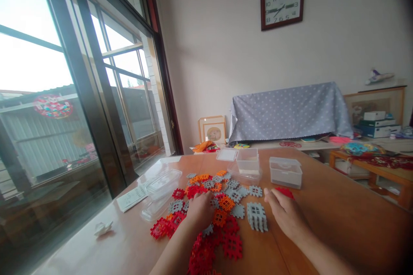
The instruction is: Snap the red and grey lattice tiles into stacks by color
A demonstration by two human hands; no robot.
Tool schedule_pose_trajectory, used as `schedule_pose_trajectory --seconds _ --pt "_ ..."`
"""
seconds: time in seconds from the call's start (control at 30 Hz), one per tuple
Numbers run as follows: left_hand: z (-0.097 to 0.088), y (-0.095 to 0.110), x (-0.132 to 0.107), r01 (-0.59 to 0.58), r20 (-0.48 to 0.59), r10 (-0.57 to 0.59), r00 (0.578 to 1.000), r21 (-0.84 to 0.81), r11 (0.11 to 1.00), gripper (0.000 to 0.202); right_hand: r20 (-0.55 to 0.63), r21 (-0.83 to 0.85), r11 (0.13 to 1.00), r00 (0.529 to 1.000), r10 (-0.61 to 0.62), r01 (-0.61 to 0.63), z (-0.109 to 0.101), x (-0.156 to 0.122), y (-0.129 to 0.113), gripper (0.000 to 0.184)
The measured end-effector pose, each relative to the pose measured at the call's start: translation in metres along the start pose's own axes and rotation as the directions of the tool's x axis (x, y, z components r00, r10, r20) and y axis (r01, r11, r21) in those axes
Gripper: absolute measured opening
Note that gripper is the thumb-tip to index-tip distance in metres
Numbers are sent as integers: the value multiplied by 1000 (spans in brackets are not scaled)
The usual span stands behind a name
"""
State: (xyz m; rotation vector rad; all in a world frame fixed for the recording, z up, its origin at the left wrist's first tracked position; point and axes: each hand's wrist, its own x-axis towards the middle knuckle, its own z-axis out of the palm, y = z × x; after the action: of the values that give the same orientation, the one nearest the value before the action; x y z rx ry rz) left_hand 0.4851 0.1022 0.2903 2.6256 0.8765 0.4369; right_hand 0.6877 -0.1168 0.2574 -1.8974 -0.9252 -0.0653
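Note:
A loose heap of interlocking plastic waffle blocks [206,206] in red, orange and grey covers the near part of the wooden table [335,223]. My left hand [200,210] presses down into the heap, and its fingers hide whatever lies beneath them. My right hand [285,215] lies flat and open on the wood, its fingertips close to a single red block [284,192]. Between the hands stands a stack of joined grey blocks [257,217], nearer my right hand.
Clear plastic tubs [248,161] and a lidded box [285,172] stand beyond the heap. Stacked clear lids [161,191] and a printed sheet [131,198] lie at the left, beside a large window. A crumpled tissue [103,228] lies near the table's left edge.

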Motion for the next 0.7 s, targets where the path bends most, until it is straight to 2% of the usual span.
schedule_pose_trajectory --seconds 0.17,0.27,0.33,0.4,0.47,0.5,0.53,0.57,0.63,0.67,0.7 --pt "1 4 4 6 -5 -5 1000 142 990 26 -3 22 1000 1000 6 -6 -3 -1 -6 56" --pt "1 0 8 1 -41 5 999 150 989 17 2 30 1000 1000 -1 0 -4 -3 -9 54" --pt "-1 -3 11 -3 -85 16 996 144 990 19 -8 33 999 1000 -12 12 -3 -4 -10 53" --pt "-2 -2 15 -7 -188 11 982 25 1000 22 -42 37 999 999 -30 31 -3 -4 -10 51" --pt "-3 5 16 -3 -270 -83 959 -301 954 18 -83 56 997 995 -53 58 -2 -4 -12 50" --pt "-3 11 15 9 -256 -165 952 -518 855 12 -94 72 995 993 -67 74 -1 -4 -13 49" --pt "-3 19 13 24 -184 -223 957 -719 695 9 -101 93 991 991 -86 95 -1 -5 -15 46" --pt "-3 29 10 23 -99 -220 970 -869 494 12 -104 116 986 989 -107 119 -1 -7 -17 42" --pt "0 51 2 53 33 -187 982 -993 103 21 -115 152 973 981 -157 174 0 -11 -21 34" --pt "3 61 -2 107 109 -171 979 -994 -25 24 -120 151 968 976 -183 200 0 -13 -23 32" --pt "7 69 -7 157 172 -156 973 -982 -104 26 -126 135 964 969 -212 229 1 -15 -24 33"
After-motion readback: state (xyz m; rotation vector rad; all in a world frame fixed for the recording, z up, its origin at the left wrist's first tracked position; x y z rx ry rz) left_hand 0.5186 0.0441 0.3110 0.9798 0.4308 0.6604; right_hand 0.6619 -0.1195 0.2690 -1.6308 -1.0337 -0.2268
